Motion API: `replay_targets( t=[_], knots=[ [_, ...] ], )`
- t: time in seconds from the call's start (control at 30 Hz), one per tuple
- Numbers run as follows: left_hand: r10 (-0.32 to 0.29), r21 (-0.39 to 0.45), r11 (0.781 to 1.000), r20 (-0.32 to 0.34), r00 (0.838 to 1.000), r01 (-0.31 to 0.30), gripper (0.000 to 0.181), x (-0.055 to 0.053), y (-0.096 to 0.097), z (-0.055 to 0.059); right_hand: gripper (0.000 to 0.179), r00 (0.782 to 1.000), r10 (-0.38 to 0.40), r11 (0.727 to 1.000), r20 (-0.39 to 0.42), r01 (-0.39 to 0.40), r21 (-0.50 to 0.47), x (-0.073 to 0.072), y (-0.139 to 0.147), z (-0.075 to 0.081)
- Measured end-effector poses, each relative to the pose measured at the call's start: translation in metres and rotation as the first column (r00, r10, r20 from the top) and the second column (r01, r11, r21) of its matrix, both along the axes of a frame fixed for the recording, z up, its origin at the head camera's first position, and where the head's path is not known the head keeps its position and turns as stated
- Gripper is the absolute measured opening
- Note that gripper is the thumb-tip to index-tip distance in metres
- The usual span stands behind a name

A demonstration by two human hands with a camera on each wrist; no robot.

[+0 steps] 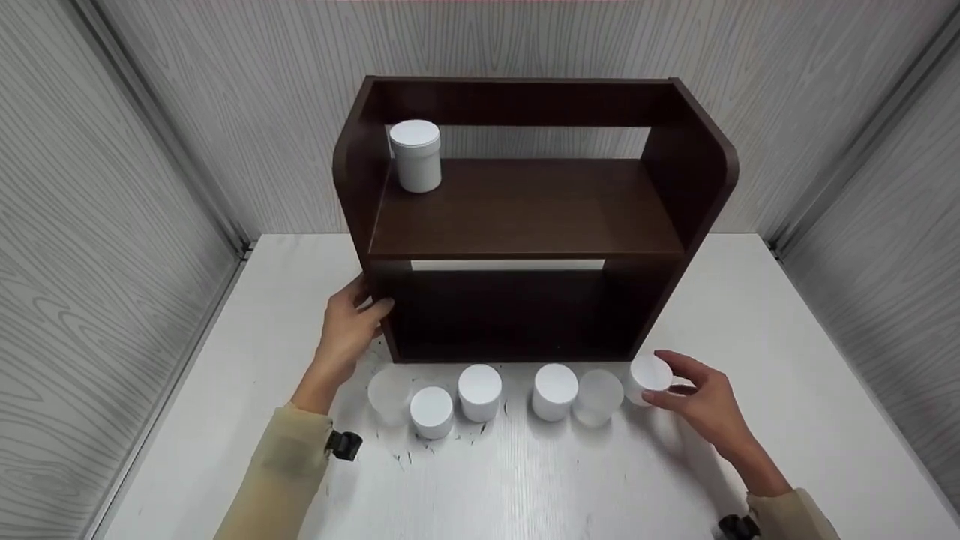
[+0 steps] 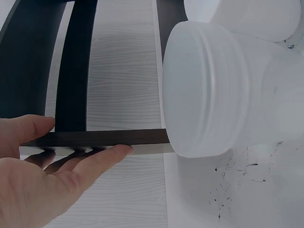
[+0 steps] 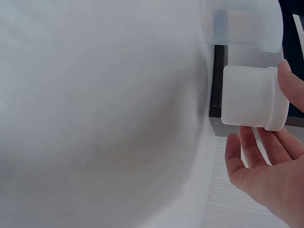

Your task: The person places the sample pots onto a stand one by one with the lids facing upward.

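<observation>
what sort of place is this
Probably a work booth, perhaps a staged one: grey wood-grain panels stand on three sides of a white tabletop, and a dark shelf unit stands on it.

There are five white jars (image 1: 555, 394), two translucent jars (image 1: 598, 399), one shelf (image 1: 525, 210).

No lettering to read
From where I stand, no label, number or brand is readable on the jars (image 1: 649, 373) or shelf (image 1: 525, 206).

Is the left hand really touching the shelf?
Touching: the left wrist view shows the left hand gripping the side panel of the shelf.
</observation>
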State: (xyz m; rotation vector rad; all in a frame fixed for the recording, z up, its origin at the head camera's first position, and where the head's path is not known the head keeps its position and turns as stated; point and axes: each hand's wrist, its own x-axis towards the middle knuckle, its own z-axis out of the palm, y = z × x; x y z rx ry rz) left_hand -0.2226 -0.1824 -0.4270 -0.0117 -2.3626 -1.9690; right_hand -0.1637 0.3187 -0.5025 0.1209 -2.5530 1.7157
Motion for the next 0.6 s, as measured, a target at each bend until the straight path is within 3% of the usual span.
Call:
replay_targets(
  t=[0.6],
  knots=[
    [-0.018, 0.036, 0.999, -0.003, 1.0, 0.018, 0.066, -0.001, 0.001, 0.001, 0.065, 0.999, 0.008, 1.0, -0.045, -0.008, -0.001, 0.017, -0.016, 0.06]
  ],
)
